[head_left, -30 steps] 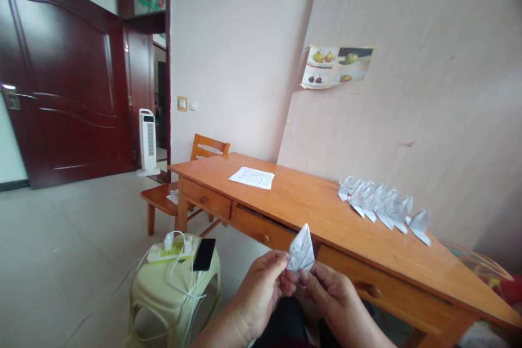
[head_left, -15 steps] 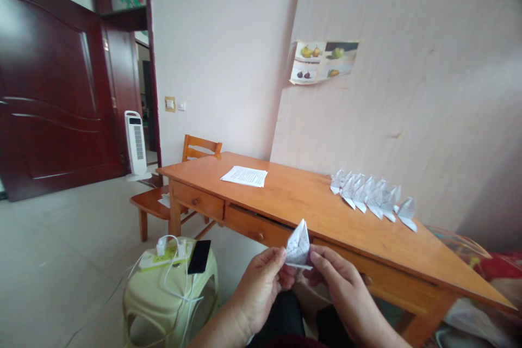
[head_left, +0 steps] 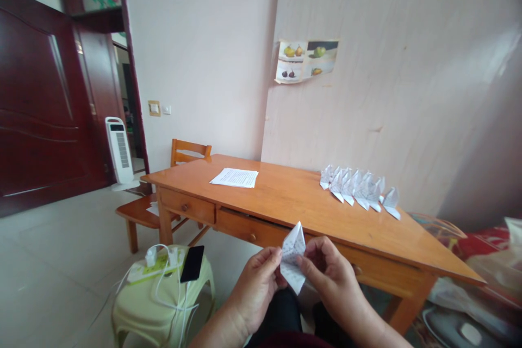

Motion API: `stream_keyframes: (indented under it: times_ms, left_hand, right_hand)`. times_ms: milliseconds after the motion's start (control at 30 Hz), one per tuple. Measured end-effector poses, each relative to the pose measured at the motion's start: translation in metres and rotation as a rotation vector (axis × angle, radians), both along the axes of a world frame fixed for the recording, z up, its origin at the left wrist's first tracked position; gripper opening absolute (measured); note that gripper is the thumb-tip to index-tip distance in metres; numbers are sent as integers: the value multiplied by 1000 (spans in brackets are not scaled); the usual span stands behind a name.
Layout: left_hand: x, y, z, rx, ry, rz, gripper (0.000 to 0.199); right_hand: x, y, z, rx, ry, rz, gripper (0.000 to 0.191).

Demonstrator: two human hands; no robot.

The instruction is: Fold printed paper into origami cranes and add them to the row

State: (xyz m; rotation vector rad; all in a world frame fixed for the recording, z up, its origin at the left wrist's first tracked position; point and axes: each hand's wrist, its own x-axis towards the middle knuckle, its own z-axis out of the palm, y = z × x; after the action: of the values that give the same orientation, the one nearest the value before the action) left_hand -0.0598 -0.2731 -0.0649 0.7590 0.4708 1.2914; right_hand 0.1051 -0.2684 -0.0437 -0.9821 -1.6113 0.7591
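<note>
A folded piece of printed white paper, pointed at top and bottom, is held between my hands in front of the table's near edge. My left hand pinches its left edge between thumb and fingers. On the right side, my right hand has its thumb pressed on the paper's face, with the fingers curled behind. Several folded paper pieces stand in a row at the right of the wooden table. A stack of printed sheets lies flat on the table's left part.
At the lower left, a pale green stool carries a power strip with white cables and a black phone. A wooden chair stands at the table's left end. Bags lie at the right.
The folded paper has been turned and now shows a longer face with a lower point. My right thumb has moved onto its face. The view has shifted to the right.
</note>
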Motion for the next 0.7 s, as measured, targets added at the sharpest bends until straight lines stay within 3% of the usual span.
stream_keyframes:
  times_ms: [300,533,700]
  left_hand:
    - [0,-4,5,19,-60,1,19]
    - [-2,-3,0,5,-3,46,21]
    - [4,0,4,12,25,-5,23]
  right_hand:
    - [3,0,-8,46,-60,42,17]
    - [-1,-10,1,43,-102,109,17]
    - [3,-6,7,107,-258,48,19]
